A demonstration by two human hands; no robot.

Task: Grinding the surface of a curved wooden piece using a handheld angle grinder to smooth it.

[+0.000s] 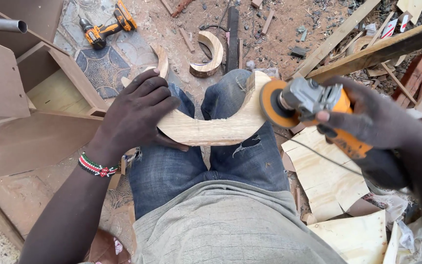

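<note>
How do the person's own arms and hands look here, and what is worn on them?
Both arms are bare, with no sleeves in view, and no gloves. The left hand has a beaded bracelet at the wrist, in red, white, green and black bands. The right hand shows no ring or watch; fine pale dust lies on its fingers.

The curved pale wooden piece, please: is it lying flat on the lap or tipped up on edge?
Flat: the curved pale wooden piece lies broad face up across both knees, left hand pressing it.
</note>
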